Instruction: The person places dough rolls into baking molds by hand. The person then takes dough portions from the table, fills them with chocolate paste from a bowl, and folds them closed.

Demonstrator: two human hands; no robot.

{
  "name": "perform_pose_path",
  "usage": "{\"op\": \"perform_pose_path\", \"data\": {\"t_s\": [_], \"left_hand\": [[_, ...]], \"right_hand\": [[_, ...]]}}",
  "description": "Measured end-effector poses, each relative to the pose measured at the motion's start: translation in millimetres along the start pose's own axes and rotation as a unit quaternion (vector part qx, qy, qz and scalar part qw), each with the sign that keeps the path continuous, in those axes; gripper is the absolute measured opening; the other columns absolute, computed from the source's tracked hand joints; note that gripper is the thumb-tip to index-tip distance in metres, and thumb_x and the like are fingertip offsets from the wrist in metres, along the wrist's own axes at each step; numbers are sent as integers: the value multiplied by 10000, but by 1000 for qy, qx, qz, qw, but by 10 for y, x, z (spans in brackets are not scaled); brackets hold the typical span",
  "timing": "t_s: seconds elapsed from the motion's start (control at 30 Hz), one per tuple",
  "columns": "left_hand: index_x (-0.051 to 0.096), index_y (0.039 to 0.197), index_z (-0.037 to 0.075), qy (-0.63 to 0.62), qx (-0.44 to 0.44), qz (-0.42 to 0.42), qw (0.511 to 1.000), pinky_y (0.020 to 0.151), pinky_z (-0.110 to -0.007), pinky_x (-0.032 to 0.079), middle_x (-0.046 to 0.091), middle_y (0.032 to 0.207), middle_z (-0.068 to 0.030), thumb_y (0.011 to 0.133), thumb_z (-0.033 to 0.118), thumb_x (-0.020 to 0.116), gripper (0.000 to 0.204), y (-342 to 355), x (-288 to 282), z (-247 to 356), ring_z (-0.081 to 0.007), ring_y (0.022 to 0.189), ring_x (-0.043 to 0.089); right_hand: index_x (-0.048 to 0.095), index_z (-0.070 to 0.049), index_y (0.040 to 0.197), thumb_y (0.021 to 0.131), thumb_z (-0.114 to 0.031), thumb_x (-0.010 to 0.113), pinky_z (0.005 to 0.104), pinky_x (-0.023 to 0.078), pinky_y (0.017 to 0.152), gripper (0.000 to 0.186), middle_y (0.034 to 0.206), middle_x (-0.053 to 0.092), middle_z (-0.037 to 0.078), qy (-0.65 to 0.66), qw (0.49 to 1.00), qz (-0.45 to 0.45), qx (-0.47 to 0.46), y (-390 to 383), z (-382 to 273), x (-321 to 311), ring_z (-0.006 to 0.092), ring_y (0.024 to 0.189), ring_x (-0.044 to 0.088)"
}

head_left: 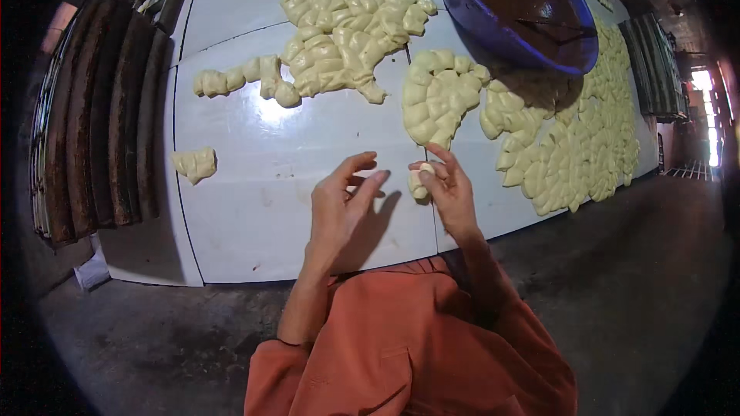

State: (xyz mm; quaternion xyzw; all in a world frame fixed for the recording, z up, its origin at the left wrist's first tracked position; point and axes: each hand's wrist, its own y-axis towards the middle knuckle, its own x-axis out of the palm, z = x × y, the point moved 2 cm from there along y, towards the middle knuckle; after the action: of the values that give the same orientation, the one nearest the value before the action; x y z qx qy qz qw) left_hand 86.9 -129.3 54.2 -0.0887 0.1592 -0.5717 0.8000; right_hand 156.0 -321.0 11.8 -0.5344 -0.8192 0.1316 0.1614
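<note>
- On the clock, twelve o'clock points straight away from the person, taken from the right hand.
- The right hand pinches a small, pale-yellow, rounded piece of soft dough between thumb and fingers, just above the glossy white tabletop; the forefinger reaches toward twelve o'clock.
- The left hand, at nine o'clock, is loosely half open, thumb apart from the curled fingers, and appears to hold nothing.
- At twelve o'clock lies a pale-yellow, fan-shaped cluster of dough lumps; whether the forefinger touches its near edge is hard to tell from above.
- A broad, pale-yellow, lumpy sheet of dough pieces spreads at two o'clock; a deep blue, round basin of brown liquid stands at one o'clock.
- To handle the piece well, a light pinch should be best, since such dough probably dents and sticks easily.
- The left hand is well placed to steady or shape it; keeping the right knuckles off the cluster should spare its edge.
</note>
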Motion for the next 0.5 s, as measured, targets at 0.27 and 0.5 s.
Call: {"op": "perform_pose_path", "data": {"t_s": [0.27, 0.5], "left_hand": [[664, 1180, -91, -123, -56, -103, 985, 706, -243, 510, 728, 893, -93, 910, 235, 717, 426, 137, 416, -77, -103, 785, 645], [719, 1065, -48, -80, -14, -61, 995, 691, -222, 507, 729, 864, -64, 922, 143, 702, 240, 203, 464, -39, -88, 765, 639]], "right_hand": [[383, -40, 1468, 1043, -239, 495, 344, 579, 866, 482, 1378, 544, 182, 81, 996, -41, 6, -35, -267, 125, 211, 1143, 610], [548, -10, 1307, 956, -150, 672, 267, 568, 798, 398, 1188, 646, 84, 1, 996, -59, 70, 39, -284, -135, 136, 1022, 640]]}}
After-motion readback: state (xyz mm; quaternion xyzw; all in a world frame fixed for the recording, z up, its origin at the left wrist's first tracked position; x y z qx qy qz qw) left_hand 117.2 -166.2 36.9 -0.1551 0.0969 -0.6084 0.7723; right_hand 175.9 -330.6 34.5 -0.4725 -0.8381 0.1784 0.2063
